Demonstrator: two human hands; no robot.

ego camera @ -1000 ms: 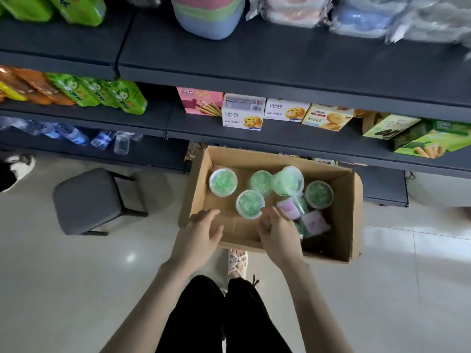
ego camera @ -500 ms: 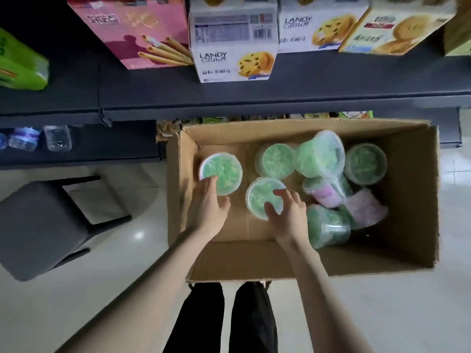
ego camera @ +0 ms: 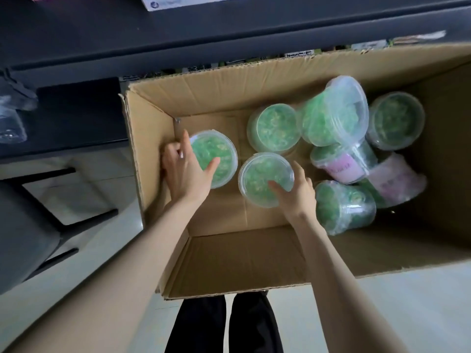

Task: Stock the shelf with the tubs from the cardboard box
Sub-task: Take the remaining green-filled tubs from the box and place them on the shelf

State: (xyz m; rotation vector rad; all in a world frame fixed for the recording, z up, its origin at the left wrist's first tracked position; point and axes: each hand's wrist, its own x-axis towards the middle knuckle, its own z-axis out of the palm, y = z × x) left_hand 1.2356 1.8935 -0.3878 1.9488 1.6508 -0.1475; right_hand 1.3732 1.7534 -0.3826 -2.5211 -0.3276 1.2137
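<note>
Both hands down inside the cardboard box (ego camera: 142, 159), one tub each, so two can come out in one lift, judging by the task

- left hand (ego camera: 187, 169): wide grasp over the corner tub (ego camera: 219, 151), thumb across the clear lid, fingers round the side against the box's left wall
- right hand (ego camera: 297, 192): holds the middle tub (ego camera: 262, 174) from its near side, thumb on the lid, fingers wrapped round its right edge
- both tubs upright on the box floor, left half of the box; not yet lifted clear, as far as I can tell
- loose tubs (ego camera: 339, 113) in the box's right half, some upright, some tipped and leaning on each other; the upright pair is the easier grab
- dark shelf (ego camera: 229, 29) just beyond the box's far wall
- grey stool (ego camera: 23, 225) left of the box

Writing: pink labels (ego camera: 341, 169) on two tipped tubs, print too blurred to read; white carton (ego camera: 178, 1) on the shelf, lettering not legible
</note>
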